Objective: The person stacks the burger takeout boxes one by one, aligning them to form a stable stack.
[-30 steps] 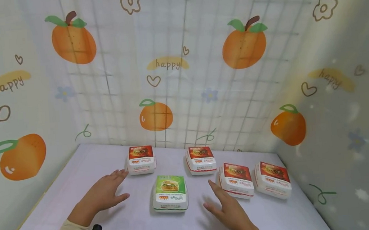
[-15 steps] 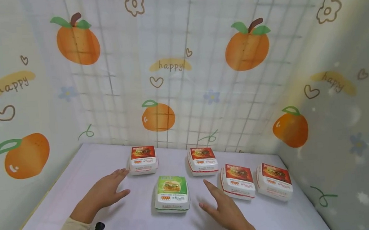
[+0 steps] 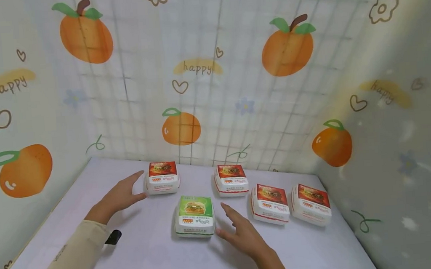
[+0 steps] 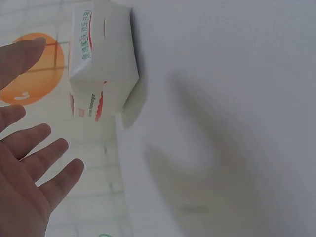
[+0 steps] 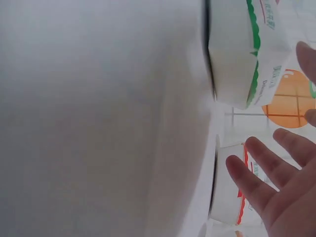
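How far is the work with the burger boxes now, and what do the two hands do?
Nothing looks finished: all five boxes sit closed on the table. In hand: the open left hand reaches beside the far-left red box, and the open right hand hovers beside the green box. Neither grips anything. Any lifting or moving remains.

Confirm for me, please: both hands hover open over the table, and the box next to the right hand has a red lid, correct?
Not quite: the box next to the right hand has a green lid, as the head view shows. Both hands, including the left hand, are indeed open over the table.
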`<state>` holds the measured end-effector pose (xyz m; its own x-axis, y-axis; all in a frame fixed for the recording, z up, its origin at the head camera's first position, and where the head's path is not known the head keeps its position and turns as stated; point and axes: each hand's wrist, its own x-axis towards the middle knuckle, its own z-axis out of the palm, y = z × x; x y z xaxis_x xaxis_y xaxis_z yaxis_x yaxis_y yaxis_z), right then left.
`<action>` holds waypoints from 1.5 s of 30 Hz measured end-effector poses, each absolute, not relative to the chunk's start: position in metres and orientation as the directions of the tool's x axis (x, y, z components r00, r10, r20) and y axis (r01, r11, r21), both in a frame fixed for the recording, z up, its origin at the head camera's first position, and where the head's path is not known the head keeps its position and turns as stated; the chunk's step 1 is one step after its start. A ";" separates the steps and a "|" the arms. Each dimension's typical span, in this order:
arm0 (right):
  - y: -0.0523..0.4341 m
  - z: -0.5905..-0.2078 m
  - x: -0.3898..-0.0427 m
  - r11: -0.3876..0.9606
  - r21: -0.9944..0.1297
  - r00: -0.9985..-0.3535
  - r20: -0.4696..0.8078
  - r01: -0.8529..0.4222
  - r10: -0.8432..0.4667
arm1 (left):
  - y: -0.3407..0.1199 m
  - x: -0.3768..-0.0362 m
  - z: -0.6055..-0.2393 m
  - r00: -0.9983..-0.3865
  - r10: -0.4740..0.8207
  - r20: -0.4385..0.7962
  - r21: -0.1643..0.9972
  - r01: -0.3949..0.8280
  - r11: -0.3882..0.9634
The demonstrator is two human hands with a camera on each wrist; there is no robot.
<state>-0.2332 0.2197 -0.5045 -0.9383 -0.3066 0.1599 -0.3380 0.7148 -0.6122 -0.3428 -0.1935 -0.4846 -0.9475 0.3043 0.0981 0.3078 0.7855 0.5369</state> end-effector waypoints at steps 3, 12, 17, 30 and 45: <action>0.215 -0.504 -0.236 0.713 -0.629 -0.944 0.111 -0.310 -0.312 | -0.199 -0.349 -0.479 -0.955 0.287 0.076 0.539 0.281 0.794; 0.207 -0.503 -0.246 0.636 -0.718 -0.945 0.093 -0.282 -0.314 | -0.185 -0.356 -0.471 -0.955 0.293 0.048 0.560 0.269 0.784; 0.198 -0.507 -0.253 0.600 -0.763 -0.943 0.035 -0.240 -0.332 | -0.180 -0.358 -0.465 -0.967 0.254 0.038 0.588 0.227 0.777; 0.201 -0.512 -0.259 0.570 -0.786 -0.935 0.027 -0.238 -0.353 | -0.174 -0.371 -0.485 -0.971 0.232 0.052 0.669 0.207 0.714; 0.191 -0.515 -0.271 0.501 -0.825 -0.921 0.056 -0.261 -0.386 | -0.180 -0.397 -0.488 -0.972 0.235 -0.017 0.669 0.163 0.725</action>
<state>-0.2714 0.1910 -0.5154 -0.9207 -0.3863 0.0565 -0.2608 0.5011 -0.8252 -0.3971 -0.1801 -0.4875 -0.9719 0.2346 -0.0169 0.1633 0.7250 0.6691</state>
